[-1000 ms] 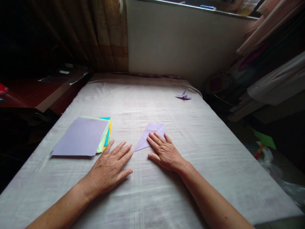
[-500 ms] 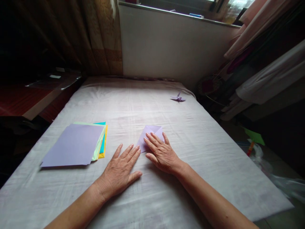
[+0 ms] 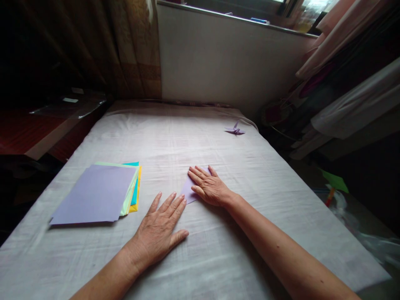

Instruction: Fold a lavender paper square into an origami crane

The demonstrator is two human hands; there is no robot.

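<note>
A folded lilac paper [image 3: 188, 192] lies on the white cloth [image 3: 200, 137] of the table. My right hand [image 3: 208, 187] lies flat on top of it with fingers stretched out, covering most of it. My left hand [image 3: 161, 227] rests palm down on the cloth just left of the paper's near corner, fingers spread, fingertips close to the paper. Neither hand holds anything.
A stack of coloured paper sheets [image 3: 98, 193], lilac on top, lies at the left. A small folded lilac paper crane [image 3: 234, 130] sits near the far right edge. A dark wooden ledge [image 3: 46, 129] is at left; cloth and clutter [image 3: 340, 108] hang at right.
My right hand has slid forward over the lilac paper, which now looks smaller and more covered. My left hand has moved right and closer to the paper.
</note>
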